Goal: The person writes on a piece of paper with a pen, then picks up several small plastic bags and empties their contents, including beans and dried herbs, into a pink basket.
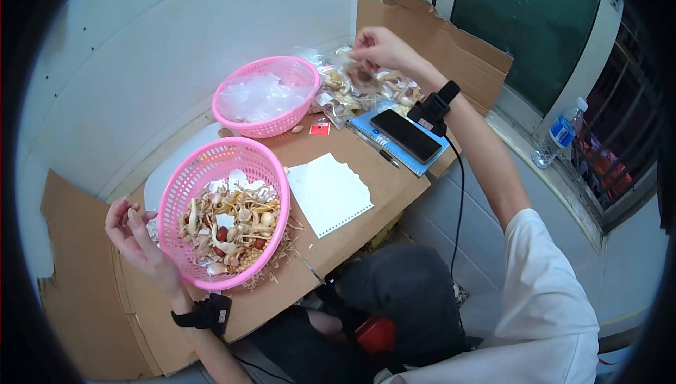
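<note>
My right hand [380, 48] is closed in a pinch on a small clear bag [362, 78] with brownish contents, held above a pile of filled clear bags [338, 82] at the back of the cardboard. At the left, my left hand [139, 239] is raised beside the rim of the front pink basket [280, 187], fingers apart and curved, nothing seen in them. That basket holds mixed dried ingredients [236, 232], with red dates, beans, pale roots and white paper pieces. Behind it, another pink basket [271, 129] contains empty clear bags [264, 96].
A torn white sheet [329, 194] lies on the cardboard [394, 197]. To its right are a pen [389, 158], a blue notebook [362, 125] and a black phone [405, 134]. A water bottle [561, 134] stands on the window sill. A small red packet [320, 129] lies near the rear basket.
</note>
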Tool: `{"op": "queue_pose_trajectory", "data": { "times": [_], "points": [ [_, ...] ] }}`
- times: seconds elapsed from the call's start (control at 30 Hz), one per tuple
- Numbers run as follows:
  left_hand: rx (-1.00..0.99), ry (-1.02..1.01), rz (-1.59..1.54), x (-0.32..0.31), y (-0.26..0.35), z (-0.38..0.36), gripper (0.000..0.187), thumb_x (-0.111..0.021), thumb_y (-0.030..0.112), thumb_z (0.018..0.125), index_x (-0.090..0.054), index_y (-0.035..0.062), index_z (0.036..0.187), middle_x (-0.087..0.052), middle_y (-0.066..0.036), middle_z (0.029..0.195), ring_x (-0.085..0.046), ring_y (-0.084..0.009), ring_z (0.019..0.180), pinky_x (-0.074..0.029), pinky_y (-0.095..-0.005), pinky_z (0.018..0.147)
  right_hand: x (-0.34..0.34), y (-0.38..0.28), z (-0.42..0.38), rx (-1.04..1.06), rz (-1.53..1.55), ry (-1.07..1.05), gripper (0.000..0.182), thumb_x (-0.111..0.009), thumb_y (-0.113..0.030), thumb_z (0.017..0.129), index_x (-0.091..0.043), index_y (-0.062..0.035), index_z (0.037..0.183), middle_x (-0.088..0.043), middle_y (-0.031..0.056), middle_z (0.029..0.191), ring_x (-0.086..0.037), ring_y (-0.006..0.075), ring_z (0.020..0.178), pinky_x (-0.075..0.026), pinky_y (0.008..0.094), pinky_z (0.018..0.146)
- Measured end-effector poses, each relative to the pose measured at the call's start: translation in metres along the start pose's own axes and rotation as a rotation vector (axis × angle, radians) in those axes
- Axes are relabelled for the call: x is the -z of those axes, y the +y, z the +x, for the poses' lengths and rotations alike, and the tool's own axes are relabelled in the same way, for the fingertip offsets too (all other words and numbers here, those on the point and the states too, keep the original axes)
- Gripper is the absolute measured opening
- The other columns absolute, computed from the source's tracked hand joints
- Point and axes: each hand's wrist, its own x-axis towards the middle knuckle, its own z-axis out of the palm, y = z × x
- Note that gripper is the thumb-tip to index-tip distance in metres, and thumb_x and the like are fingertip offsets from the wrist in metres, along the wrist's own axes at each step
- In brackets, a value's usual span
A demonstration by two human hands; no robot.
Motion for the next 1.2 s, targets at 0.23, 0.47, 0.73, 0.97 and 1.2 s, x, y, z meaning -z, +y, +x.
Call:
{"op": "queue_pose_trajectory", "data": {
  "times": [0.23,0.47,0.73,0.97,1.2],
  "points": [
    [0.048,-0.058,0.007,0.003,0.000,0.000,0.026,-0.045,0.014,0.102,-0.048,-0.0032,0.122,-0.052,-0.013,0.118,-0.053,-0.0140,0.092,-0.046,-0.0292,0.083,-0.059,-0.121,-0.027,0.165,0.661,-0.552,0.031,-0.059,-0.011,0.095,-0.056,0.0129,0.116,-0.064,0.0186,0.105,-0.071,0.0215,0.085,-0.060,0.0275,0.077],
    [-0.018,-0.080,-0.116,0.017,-0.001,-0.006,0.017,-0.047,0.015,0.102,-0.050,-0.0012,0.098,-0.049,-0.004,0.085,-0.046,-0.0103,0.074,-0.036,-0.0238,0.066,-0.170,-0.179,-0.062,0.062,1.132,-0.928,0.019,-0.062,-0.011,0.093,-0.064,0.0065,0.100,-0.069,0.0168,0.097,-0.072,0.0312,0.090,-0.061,0.0354,0.079],
    [0.041,-0.317,-0.003,0.018,0.003,-0.014,0.034,-0.059,0.030,0.096,-0.049,0.0039,0.077,-0.043,0.002,0.070,-0.038,-0.0061,0.062,-0.027,-0.0222,0.055,-0.221,-0.190,-0.114,0.405,1.066,-0.588,0.016,-0.071,-0.013,0.089,-0.065,0.0011,0.085,-0.067,0.0062,0.074,-0.066,0.0102,0.065,-0.054,0.0217,0.057],
    [0.066,-0.615,0.090,0.031,-0.008,-0.017,0.038,-0.077,0.033,0.083,-0.054,0.0030,0.081,-0.051,0.002,0.072,-0.050,-0.0096,0.077,-0.040,-0.0258,0.067,-0.217,-0.187,-0.128,0.671,0.772,-0.339,0.023,-0.075,-0.017,0.084,-0.063,-0.0013,0.072,-0.061,0.0014,0.061,-0.055,0.0061,0.056,-0.042,0.0236,0.051],
    [0.384,-0.675,-0.071,0.025,0.011,-0.021,0.015,-0.069,0.013,0.090,-0.063,-0.0002,0.090,-0.061,-0.003,0.082,-0.059,-0.0099,0.080,-0.046,-0.0244,0.073,-0.219,-0.180,-0.131,0.648,0.757,-0.311,0.025,-0.061,-0.020,0.092,-0.064,0.0010,0.079,-0.061,0.0102,0.063,-0.059,0.0166,0.058,-0.047,0.0324,0.057]
  ]
}}
